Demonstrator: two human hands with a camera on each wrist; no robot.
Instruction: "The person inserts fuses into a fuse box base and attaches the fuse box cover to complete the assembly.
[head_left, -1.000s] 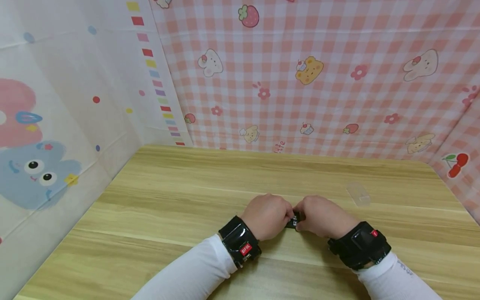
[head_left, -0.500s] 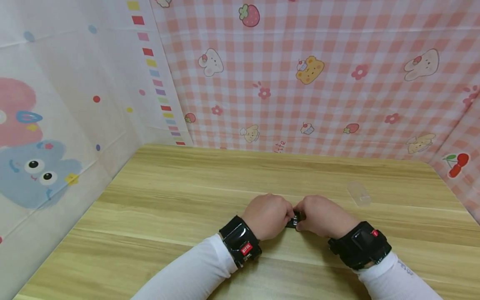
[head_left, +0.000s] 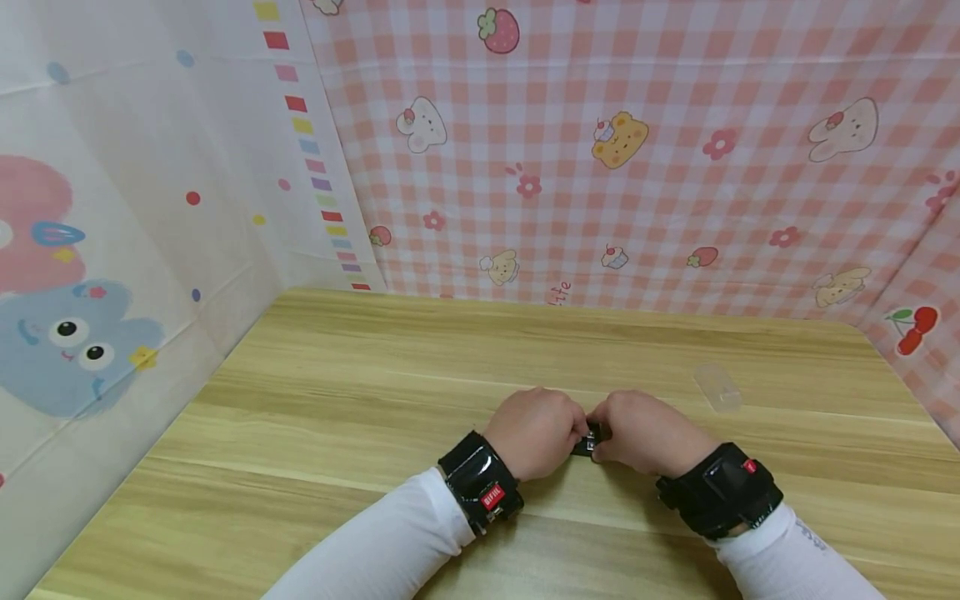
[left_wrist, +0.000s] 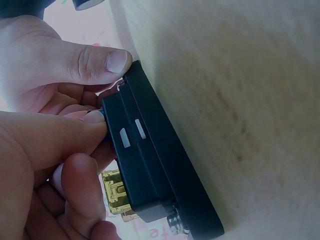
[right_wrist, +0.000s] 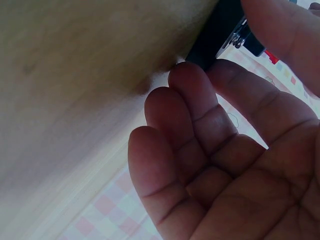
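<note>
A small black fuse block (left_wrist: 155, 155) stands on the wooden table between the two hands, its long dark base and metal end screws showing in the left wrist view. My left hand (head_left: 534, 435) pinches a blue blade fuse (left_wrist: 104, 116) at the block's top between thumb and finger; most of that fuse is hidden. A translucent yellow blade fuse (left_wrist: 115, 190) sits in the block beside it. The right hand (head_left: 651, 433) grips the block's other end, thumb on one side and index finger on the other. In the right wrist view, a bit of red (right_wrist: 272, 57) shows on the block.
A clear plastic cover (head_left: 717, 388) lies on the table (head_left: 360, 367) beyond the right hand. Pink checked cloth (head_left: 570, 217) hangs behind the table, and a white printed cloth (head_left: 225, 150) hangs at the left.
</note>
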